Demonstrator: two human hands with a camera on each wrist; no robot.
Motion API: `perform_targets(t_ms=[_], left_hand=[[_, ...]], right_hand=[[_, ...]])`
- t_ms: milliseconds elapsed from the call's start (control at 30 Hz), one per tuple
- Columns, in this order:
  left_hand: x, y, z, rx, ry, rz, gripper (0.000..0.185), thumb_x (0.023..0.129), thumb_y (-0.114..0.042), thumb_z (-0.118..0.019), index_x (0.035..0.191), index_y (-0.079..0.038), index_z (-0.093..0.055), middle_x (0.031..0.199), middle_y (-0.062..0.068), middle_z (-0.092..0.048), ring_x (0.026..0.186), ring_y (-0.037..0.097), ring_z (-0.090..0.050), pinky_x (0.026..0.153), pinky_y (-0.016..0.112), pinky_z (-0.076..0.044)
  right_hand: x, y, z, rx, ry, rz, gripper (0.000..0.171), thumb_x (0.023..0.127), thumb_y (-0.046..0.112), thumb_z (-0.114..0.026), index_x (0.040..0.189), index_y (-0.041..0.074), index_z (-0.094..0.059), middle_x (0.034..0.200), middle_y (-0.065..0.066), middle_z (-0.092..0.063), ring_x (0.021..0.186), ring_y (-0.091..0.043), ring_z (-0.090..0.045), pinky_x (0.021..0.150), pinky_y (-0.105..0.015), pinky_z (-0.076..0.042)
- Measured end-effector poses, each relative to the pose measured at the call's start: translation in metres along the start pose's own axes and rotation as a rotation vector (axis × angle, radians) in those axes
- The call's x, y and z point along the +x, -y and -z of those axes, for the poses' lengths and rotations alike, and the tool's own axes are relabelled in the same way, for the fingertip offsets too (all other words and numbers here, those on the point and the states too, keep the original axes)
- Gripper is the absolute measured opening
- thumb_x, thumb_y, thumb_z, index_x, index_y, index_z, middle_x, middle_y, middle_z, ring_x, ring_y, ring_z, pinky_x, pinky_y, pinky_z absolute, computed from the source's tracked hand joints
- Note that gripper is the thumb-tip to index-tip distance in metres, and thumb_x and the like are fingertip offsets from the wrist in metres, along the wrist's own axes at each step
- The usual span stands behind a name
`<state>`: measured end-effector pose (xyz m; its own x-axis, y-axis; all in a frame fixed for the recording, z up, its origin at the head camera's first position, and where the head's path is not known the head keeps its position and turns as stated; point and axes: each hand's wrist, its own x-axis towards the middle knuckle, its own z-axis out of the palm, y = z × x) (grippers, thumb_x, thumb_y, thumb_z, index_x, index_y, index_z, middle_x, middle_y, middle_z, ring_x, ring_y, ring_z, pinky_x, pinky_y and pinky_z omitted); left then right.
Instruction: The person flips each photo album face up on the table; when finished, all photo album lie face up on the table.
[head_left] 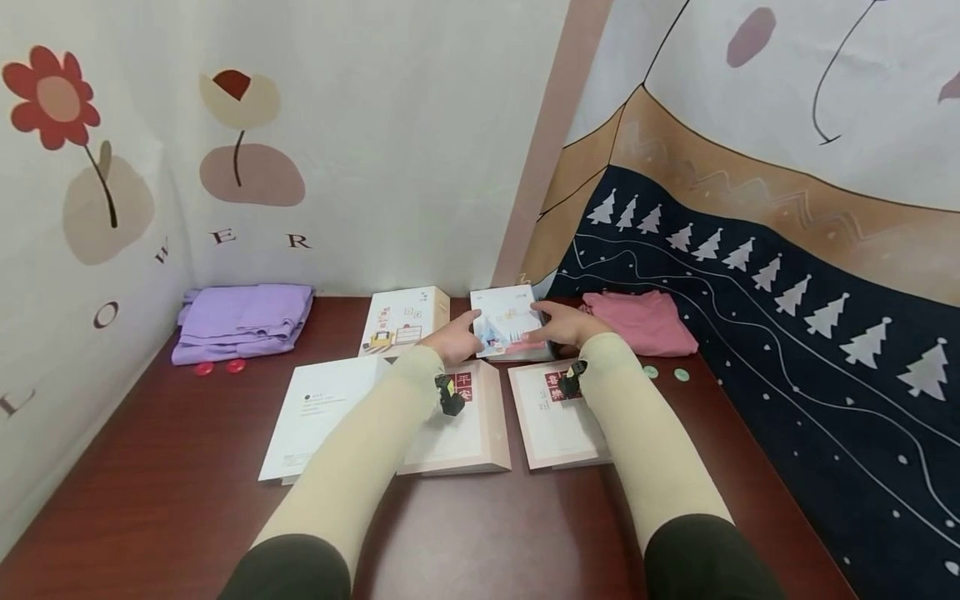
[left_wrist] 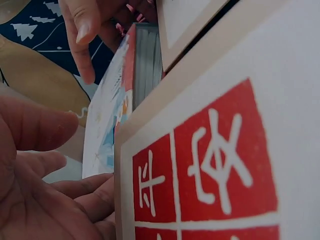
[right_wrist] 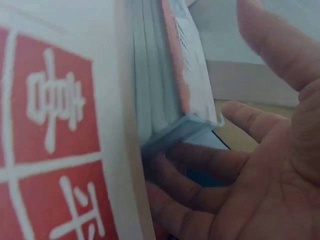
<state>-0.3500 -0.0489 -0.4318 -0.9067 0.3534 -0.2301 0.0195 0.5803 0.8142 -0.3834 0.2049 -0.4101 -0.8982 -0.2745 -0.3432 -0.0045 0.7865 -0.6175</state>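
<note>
While illustrated book (head_left: 504, 310) lies at back of table (head_left: 480, 542), long axis seemingly front-to-back, left hand (head_left: 453, 338) flanks left edge, right hand (head_left: 567, 324) right; thumbs, fingers apart, contact unclear.

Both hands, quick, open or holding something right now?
Left hand: open, at the left edge of the white illustrated book.
Right hand: open, at its right edge; whether either touches it is unclear.
</note>
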Motion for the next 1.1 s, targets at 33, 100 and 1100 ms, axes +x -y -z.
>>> perform_targets(t_ms=[33, 100, 1100], left_hand=[[-0.001, -0.001, 0.000, -0.016, -0.002, -0.001, 0.084, 0.098, -0.009, -0.059, 0.170, -0.011, -0.015, 0.174, 0.018, -0.023, 0.157, 0.033, -0.029, 0.131, 0.049, -0.019], [-0.001, -0.002, 0.000, -0.051, -0.012, -0.004, 0.086, 0.097, -0.007, -0.060, 0.170, -0.010, -0.014, 0.174, 0.019, -0.022, 0.157, 0.034, -0.028, 0.131, 0.049, -0.019], [0.009, 0.001, -0.004, -0.226, -0.051, 0.072, 0.072, 0.103, -0.006, -0.057, 0.168, -0.010, -0.025, 0.165, 0.023, -0.036, 0.124, 0.033, -0.062, 0.111, 0.044, -0.049]], right_hand=[[0.001, 0.000, 0.000, 0.032, 0.005, -0.009, 0.086, 0.096, 0.032, -0.076, 0.167, 0.017, -0.031, 0.173, -0.017, -0.024, 0.152, -0.036, -0.035, 0.123, -0.056, -0.035], [0.003, 0.001, 0.000, 0.106, 0.012, -0.041, 0.083, 0.097, 0.028, -0.076, 0.167, 0.020, -0.031, 0.170, -0.016, -0.029, 0.141, -0.036, -0.044, 0.117, -0.056, -0.044], [0.006, -0.011, -0.003, 0.554, -0.025, -0.172, 0.073, 0.104, -0.004, -0.050, 0.167, 0.028, -0.033, 0.145, -0.019, -0.048, 0.104, -0.025, -0.060, 0.100, -0.050, -0.054]])
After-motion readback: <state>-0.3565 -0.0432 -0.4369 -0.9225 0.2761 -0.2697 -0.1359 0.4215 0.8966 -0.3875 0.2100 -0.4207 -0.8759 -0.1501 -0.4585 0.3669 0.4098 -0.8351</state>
